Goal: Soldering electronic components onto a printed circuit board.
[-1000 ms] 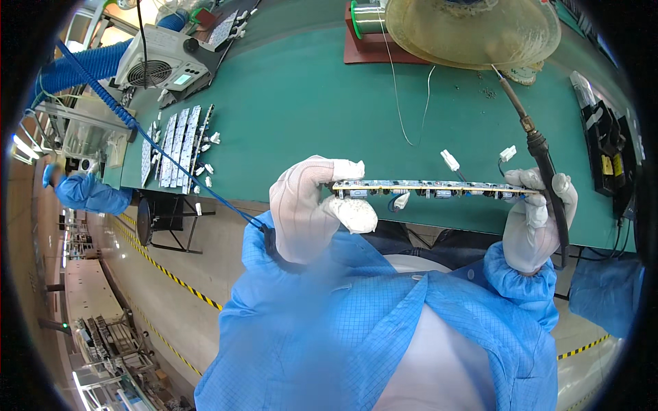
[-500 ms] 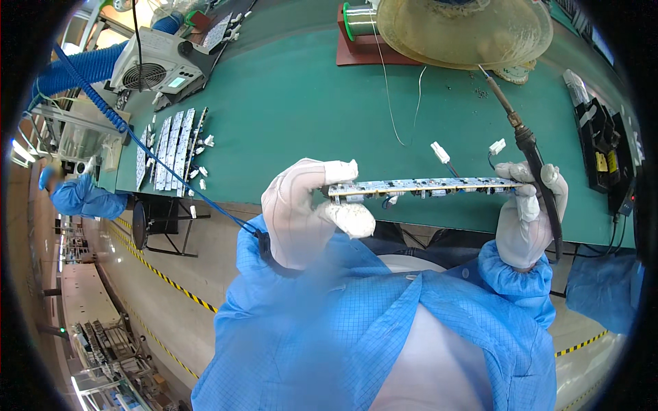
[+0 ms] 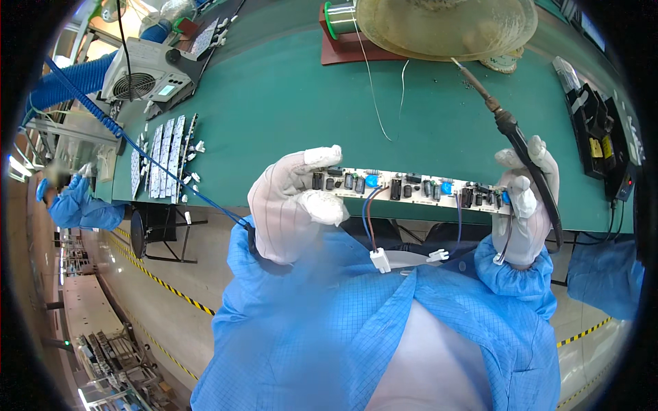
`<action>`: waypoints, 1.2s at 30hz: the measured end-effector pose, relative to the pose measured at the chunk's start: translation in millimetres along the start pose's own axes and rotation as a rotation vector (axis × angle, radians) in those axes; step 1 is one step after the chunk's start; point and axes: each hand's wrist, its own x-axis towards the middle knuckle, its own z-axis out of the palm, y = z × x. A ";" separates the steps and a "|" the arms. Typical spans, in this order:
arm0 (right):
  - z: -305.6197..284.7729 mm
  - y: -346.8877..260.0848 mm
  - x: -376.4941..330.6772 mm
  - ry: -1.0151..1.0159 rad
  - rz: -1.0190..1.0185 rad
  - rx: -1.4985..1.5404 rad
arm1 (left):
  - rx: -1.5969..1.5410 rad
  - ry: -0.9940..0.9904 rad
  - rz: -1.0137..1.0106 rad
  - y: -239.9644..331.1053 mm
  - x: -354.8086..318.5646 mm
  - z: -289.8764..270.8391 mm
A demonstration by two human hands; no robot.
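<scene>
A long, narrow circuit board (image 3: 418, 191) spans the gap between my two gloved hands, its component side facing me with black capacitors and blue disc parts. My left hand (image 3: 291, 198) pinches its left end between thumb and fingers. At the other end, my right hand (image 3: 524, 198) grips the board and also carries a soldering iron (image 3: 519, 140), whose tip points up and away to the left. Wires with white connectors hang from the board; one connector (image 3: 380, 260) dangles below its middle, another (image 3: 438, 255) to the right.
A solder wire spool (image 3: 340, 20) stands on a brown base at the back, beside a translucent yellowish cover (image 3: 445, 31). Several boards (image 3: 166, 154) lie at left, near a grey-white machine (image 3: 147, 72). A blue cord (image 3: 181, 179) runs to my left wrist. Black holder (image 3: 595, 140) at right.
The board has turned from edge-on so that its component face shows, and its connectors now hang down. Both hands keep hold of it. The whole view has shifted slightly.
</scene>
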 end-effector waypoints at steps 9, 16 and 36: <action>1.2 -3.4 -1.1 -0.029 -0.014 0.028 | -0.238 0.022 -0.229 0.1 -0.6 0.9; -1.9 13.9 -0.6 -0.296 -0.417 0.064 | -0.415 -0.103 -0.322 21.0 4.5 -25.5; -8.7 25.3 2.3 -0.017 -0.198 -0.086 | 0.544 0.944 0.000 -95.1 140.0 -155.6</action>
